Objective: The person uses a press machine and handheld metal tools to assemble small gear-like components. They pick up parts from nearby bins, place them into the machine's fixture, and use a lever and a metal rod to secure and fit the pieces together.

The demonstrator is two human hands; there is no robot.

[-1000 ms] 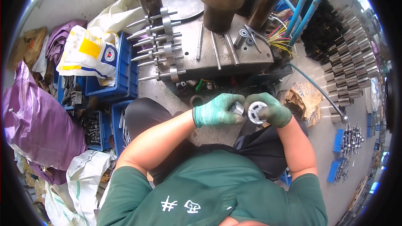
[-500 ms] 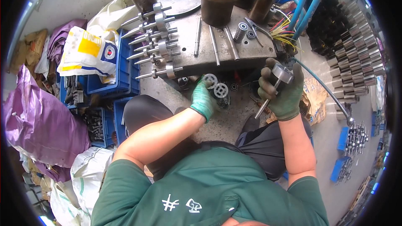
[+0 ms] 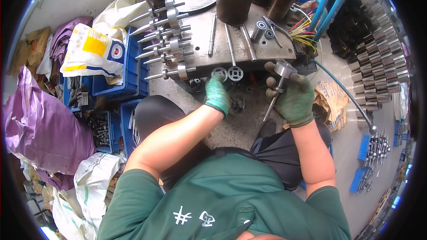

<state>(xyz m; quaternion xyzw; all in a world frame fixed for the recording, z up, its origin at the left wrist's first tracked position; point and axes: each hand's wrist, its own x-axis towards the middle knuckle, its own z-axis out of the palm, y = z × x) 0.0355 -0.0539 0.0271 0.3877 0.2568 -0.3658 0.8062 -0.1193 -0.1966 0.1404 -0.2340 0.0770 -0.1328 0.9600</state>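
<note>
My left hand, in a green glove, pinches a round metal disc with cut-out holes at the front edge of the metal bench. Beside it, touching or nearly so, is a second holed disc; whether my fingers also hold that one is hidden. In my gloved right hand is a metal shaft with a thick cylindrical head, head up and the thin rod slanting down to the left. The fingers wrap round it just below the head.
Several similar shafts with cylinders line the bench's left edge. Loose rods and bearings lie on top, below a press ram. Blue crates and a purple sack stand left. Stacked metal cylinders are right.
My left hand has moved up toward the bench edge with the discs, which now lie side by side. The shaft in my right hand has shifted left and stands a little steeper.
</note>
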